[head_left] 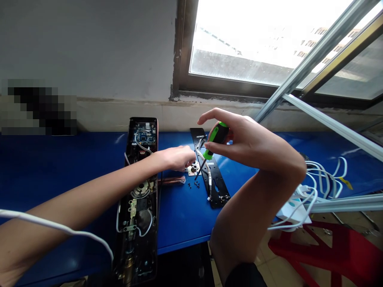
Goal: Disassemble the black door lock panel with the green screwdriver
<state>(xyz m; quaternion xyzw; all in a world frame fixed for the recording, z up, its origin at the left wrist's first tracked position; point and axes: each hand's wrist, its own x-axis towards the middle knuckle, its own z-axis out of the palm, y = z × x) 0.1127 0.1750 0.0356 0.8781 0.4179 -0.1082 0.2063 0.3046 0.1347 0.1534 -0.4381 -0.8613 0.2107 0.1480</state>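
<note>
My right hand (236,135) grips a green and black screwdriver (218,137) by its handle. The shaft slants down and left, its tip above the blue table near several small dark screws (196,184). My left hand (181,157) is closed, its fingertips bent down beside a small metal plate with a round centre (194,169); whatever they pinch is hidden. Right of the plate lies a long black panel (220,181) with a white cable (208,171) along it. Under my left forearm lies an open black housing (154,223) with a circuit board (145,134) at its far end.
A copper-coloured bundle (173,181) lies between the housing and the screws. White cables (311,171) and a white box (291,211) are at the right, by a metal frame (338,125). Below stands a red stool (344,247). Another white cable (60,227) crosses my left forearm.
</note>
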